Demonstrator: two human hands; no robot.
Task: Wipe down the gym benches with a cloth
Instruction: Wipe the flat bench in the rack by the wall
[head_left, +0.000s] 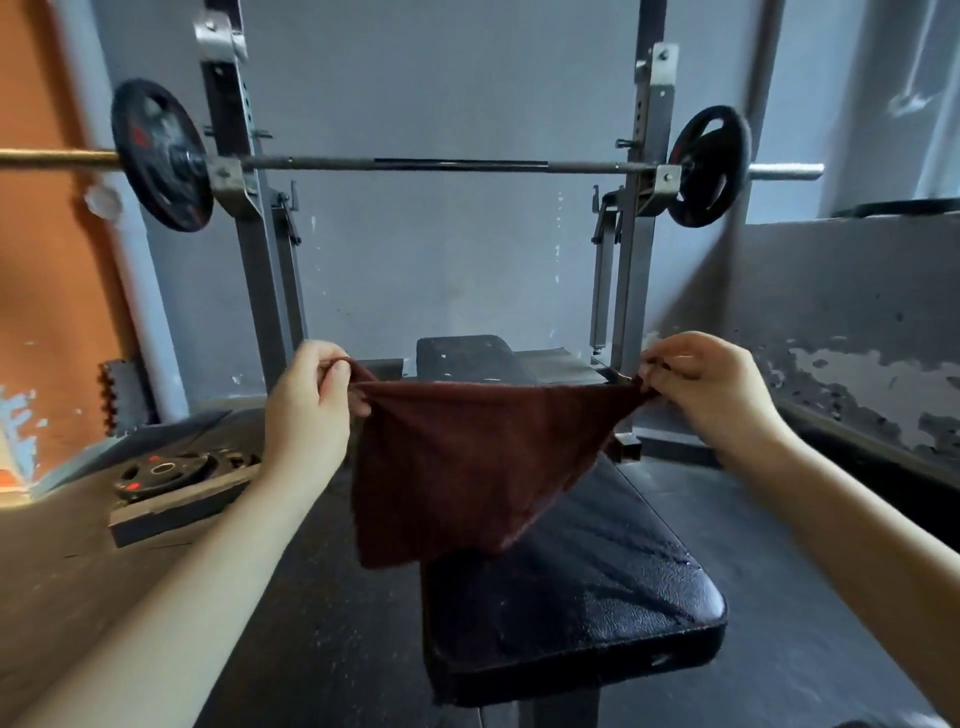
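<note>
A dark maroon cloth (462, 457) hangs stretched in the air above the black padded bench (582, 597). My left hand (309, 410) pinches its left top corner. My right hand (711, 389) pinches the right top corner. The cloth's lower edge droops onto or just over the bench pad; I cannot tell if it touches. The far end of the bench pad (467, 356) shows above the cloth, under the rack.
A barbell (441, 166) with black plates rests on the grey rack uprights (641, 234) ahead. Loose weight plates (171, 470) lie on a block on the floor at left. A low grey wall (857, 322) runs along the right. Dark floor surrounds the bench.
</note>
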